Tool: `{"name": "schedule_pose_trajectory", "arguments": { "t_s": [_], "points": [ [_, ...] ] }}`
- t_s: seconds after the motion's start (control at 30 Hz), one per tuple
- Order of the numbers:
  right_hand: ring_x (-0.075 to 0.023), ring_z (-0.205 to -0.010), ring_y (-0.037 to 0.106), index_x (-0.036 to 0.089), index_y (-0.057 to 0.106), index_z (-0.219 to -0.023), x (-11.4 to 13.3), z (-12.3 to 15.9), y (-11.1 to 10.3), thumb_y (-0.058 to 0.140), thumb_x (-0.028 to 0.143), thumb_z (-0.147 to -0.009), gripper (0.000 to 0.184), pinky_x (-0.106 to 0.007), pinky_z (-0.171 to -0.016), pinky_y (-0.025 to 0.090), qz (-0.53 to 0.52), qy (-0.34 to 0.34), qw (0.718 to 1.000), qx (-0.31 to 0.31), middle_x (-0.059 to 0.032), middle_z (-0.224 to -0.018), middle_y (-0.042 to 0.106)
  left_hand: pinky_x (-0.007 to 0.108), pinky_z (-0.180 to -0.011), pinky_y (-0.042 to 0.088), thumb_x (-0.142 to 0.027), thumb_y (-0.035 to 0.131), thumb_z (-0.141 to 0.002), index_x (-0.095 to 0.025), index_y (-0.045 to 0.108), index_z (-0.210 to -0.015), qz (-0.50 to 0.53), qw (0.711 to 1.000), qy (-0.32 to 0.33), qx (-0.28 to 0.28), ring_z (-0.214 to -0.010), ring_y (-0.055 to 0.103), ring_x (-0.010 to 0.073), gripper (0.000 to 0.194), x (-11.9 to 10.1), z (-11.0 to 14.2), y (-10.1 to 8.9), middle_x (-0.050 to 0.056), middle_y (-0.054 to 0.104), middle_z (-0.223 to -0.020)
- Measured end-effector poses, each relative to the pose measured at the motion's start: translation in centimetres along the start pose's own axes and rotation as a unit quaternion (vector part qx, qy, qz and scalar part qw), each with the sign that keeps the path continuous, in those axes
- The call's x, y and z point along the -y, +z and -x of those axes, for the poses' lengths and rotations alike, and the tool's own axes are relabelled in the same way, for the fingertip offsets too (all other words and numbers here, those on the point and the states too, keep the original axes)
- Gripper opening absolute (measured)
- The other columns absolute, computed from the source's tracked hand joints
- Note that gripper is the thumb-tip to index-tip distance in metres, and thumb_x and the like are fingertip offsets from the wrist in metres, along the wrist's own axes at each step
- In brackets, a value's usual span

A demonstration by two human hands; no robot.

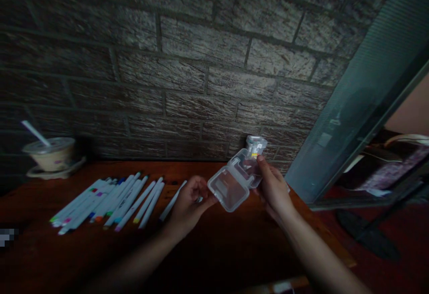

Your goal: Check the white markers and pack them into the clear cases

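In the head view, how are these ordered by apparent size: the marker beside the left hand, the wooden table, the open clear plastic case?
Largest to smallest:
Wooden table
Open clear plastic case
Marker

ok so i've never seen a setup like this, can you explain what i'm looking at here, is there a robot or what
No robot shows here: these are a person's two bare hands. The single picture comes from a camera worn on their head, looking forward and down.

The right hand holds a clear plastic case, opened out. The left hand is at its near-left corner; whether it grips it is hard to tell.

On the wooden table, left of the case, lie many white markers with coloured ends. Farther left, a lidded cup with a straw stands on a saucer. Behind is a brick wall.
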State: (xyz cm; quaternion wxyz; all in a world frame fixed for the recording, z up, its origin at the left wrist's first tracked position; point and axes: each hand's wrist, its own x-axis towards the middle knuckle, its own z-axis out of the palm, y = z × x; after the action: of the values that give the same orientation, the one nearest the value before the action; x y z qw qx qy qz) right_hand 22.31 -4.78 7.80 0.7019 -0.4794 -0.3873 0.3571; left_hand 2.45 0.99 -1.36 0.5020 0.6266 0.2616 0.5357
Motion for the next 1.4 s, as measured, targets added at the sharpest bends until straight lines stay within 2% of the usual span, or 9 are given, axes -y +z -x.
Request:
{"name": "schedule_pose_trajectory", "arguments": {
  "t_s": [0.17,0.33,0.5,0.67,0.83,0.93,1.03,1.27,1.4],
  "points": [
    [-0.0114,-0.037,0.058,0.016,0.069,-0.077,-2.0,1.2,-0.8,0.083,0.065,-0.073,0.051,-0.022,-0.031,0.044,-0.040,-0.009,0.999,-0.014,-0.0032,-0.071,0.075,0.029,-0.070,0.054,-0.039,0.078,-0.083,-0.016,0.069,-0.090,0.042,0.998,-0.046,0.013,-0.069,0.068,0.0180,0.025,-1.5,-0.2,0.2,0.002,0.073,-0.075],
    [-0.0228,-0.052,0.072,0.021,0.069,-0.090,-4.1,3.2,-1.6,0.082,0.060,-0.078,0.043,-0.033,-0.039,0.056,-0.075,0.017,0.997,-0.025,-0.0047,-0.083,0.078,0.039,-0.087,0.061,-0.038,0.073,-0.085,-0.018,0.076,-0.091,-0.002,0.998,-0.057,-0.010,-0.088,0.077,0.0261,0.022,-2.8,-0.2,0.3,0.007,0.082,-0.094],
    [-0.0254,-0.066,0.077,0.024,0.067,-0.098,-6.3,5.0,-2.1,0.081,0.058,-0.080,0.041,-0.036,-0.049,0.061,-0.105,0.017,0.993,-0.045,-0.0050,-0.094,0.079,0.042,-0.095,0.060,-0.046,0.070,-0.090,-0.018,0.079,-0.110,-0.071,0.996,-0.031,-0.032,-0.109,0.074,0.0308,0.035,-3.4,-0.3,1.0,0.011,0.081,-0.113],
    [-0.0235,-0.078,0.075,0.024,0.068,-0.097,-7.3,5.5,-2.4,0.073,0.059,-0.089,0.036,-0.034,-0.063,0.062,-0.024,-0.037,0.999,0.012,-0.0048,-0.098,0.079,0.037,-0.074,0.066,-0.046,0.071,-0.091,-0.015,0.072,-0.127,-0.049,0.998,-0.047,0.008,-0.099,0.077,0.0286,0.047,-3.5,-2.2,1.2,0.012,0.079,-0.114],
    [-0.0252,-0.087,0.075,0.019,0.075,-0.091,-6.8,5.1,-3.5,0.083,0.055,-0.081,0.038,-0.037,-0.085,0.058,0.073,-0.081,0.990,0.087,-0.0084,-0.092,0.080,0.039,-0.092,0.060,-0.033,0.064,-0.097,-0.017,0.077,-0.118,-0.139,0.989,0.046,0.030,-0.103,0.075,0.0268,0.029,-4.4,-4.5,0.4,0.011,0.080,-0.115],
    [-0.0254,-0.088,0.076,0.019,0.075,-0.103,-7.1,4.5,-4.5,0.084,0.053,-0.080,0.042,-0.038,-0.086,0.058,0.116,-0.071,0.981,0.140,-0.0092,-0.095,0.082,0.039,-0.099,0.055,-0.023,0.055,-0.102,-0.021,0.077,-0.120,-0.235,0.958,0.136,0.094,-0.109,0.072,0.0254,0.028,-5.5,-4.5,0.8,0.009,0.078,-0.117],
    [-0.0248,-0.086,0.077,0.019,0.076,-0.100,-8.0,3.9,-5.5,0.080,0.054,-0.083,0.039,-0.038,-0.083,0.060,0.157,-0.064,0.968,0.184,-0.0077,-0.092,0.082,0.038,-0.098,0.055,-0.015,0.047,-0.104,-0.022,0.073,-0.125,-0.306,0.922,0.194,0.136,-0.110,0.070,0.0234,0.034,-5.9,-3.9,1.8,0.009,0.075,-0.119],
    [-0.0243,-0.079,0.073,0.022,0.083,-0.088,-8.9,2.8,-7.0,0.085,0.041,-0.080,0.021,-0.034,-0.076,0.056,0.260,-0.079,0.933,0.236,-0.0037,-0.084,0.081,0.038,-0.096,0.054,-0.006,0.044,-0.100,-0.022,0.070,-0.126,-0.392,0.883,0.187,0.180,-0.110,0.068,0.0240,0.040,-5.4,-3.1,3.1,0.008,0.072,-0.119],
    [-0.0243,-0.077,0.072,0.023,0.084,-0.086,-9.3,2.9,-7.2,0.086,0.036,-0.078,0.015,-0.034,-0.074,0.054,0.299,-0.084,0.913,0.266,-0.0023,-0.083,0.080,0.035,-0.087,0.054,-0.010,0.044,-0.101,-0.019,0.072,-0.120,-0.433,0.865,0.158,0.197,-0.101,0.068,0.0243,0.035,-5.1,-2.5,3.5,0.009,0.070,-0.111]
  ]
}}
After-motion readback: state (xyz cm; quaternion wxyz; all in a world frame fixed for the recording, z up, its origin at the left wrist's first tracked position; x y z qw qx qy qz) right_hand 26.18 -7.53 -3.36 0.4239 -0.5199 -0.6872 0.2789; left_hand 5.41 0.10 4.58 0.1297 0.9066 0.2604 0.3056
